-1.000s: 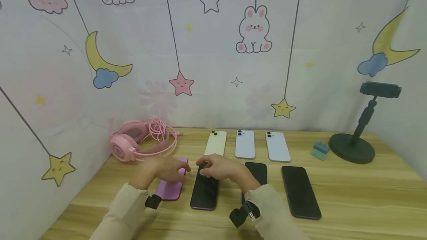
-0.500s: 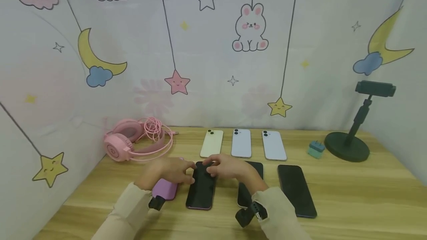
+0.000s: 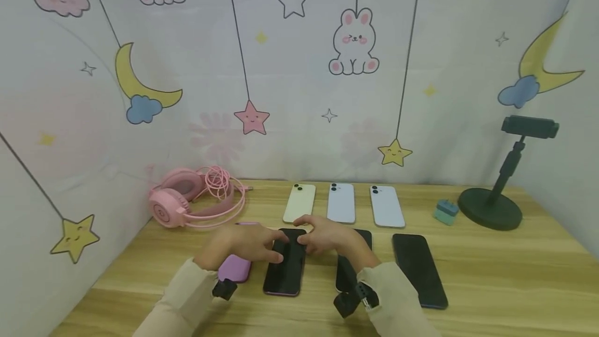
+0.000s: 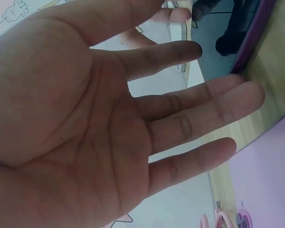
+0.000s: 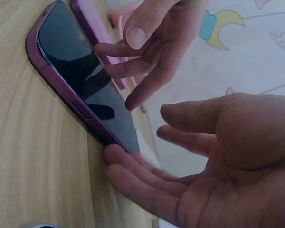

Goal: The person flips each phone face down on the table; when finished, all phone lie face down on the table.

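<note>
A phone with a black screen and purple frame (image 3: 286, 274) lies face up in the middle of the table. My left hand (image 3: 248, 243) reaches in from the left, its thumb and index finger over the screen's left part. Under that hand a pink-purple phone (image 3: 235, 268) is partly hidden. At the black-screened phone's upper right edge is my right hand (image 3: 327, 235), fingers loosely bent. The right wrist view shows its lower fingertips (image 5: 115, 154) right at the frame's side. Straight, spread fingers (image 4: 199, 111) show in the left wrist view, holding nothing.
Along the back stand out a pale yellow phone (image 3: 299, 203) and two white phones (image 3: 341, 203), (image 3: 387, 206), camera side up. Two dark phones (image 3: 346, 274), (image 3: 419, 269) lie right. Pink headphones (image 3: 170, 207) sit back left; a teal charger (image 3: 446, 212) and black stand (image 3: 490, 209) back right.
My left hand has moved right, from over the pink-purple phone onto the black-screened phone's left side. My right hand has shifted slightly right, toward that phone's right edge. The phones stay put.
</note>
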`<state>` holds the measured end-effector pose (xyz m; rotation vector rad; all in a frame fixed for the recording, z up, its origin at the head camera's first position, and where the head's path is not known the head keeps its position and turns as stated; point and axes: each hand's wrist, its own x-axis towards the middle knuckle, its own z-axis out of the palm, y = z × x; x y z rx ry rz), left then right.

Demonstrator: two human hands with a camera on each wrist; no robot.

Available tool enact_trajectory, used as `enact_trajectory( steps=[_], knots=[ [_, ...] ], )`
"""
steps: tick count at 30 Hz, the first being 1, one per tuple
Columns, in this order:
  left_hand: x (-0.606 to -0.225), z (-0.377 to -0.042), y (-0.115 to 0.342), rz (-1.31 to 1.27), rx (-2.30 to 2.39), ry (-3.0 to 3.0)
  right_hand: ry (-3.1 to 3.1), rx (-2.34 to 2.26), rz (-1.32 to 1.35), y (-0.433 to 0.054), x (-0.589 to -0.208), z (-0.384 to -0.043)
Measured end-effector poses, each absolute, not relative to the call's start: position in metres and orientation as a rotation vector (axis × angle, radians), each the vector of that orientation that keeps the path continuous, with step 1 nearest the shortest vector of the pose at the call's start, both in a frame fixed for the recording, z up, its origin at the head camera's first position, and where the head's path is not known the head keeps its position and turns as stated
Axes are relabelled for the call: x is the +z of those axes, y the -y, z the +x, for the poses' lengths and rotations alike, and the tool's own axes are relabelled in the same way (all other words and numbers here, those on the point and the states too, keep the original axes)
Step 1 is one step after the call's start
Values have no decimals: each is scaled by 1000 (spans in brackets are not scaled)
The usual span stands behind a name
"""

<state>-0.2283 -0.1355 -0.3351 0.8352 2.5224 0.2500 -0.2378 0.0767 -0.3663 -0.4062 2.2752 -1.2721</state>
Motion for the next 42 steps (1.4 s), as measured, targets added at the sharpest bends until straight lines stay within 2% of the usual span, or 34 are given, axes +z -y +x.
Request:
enact_trajectory(
  steps=[27, 42],
  knots=[
    [-333, -229, 133, 947, 296, -2502, -2273, -1287, -344, -75, -372, -240],
    [-342, -228, 120, 985, 437, -2513, -2327, -1394, -314, -87, -356, -245]
  ],
)
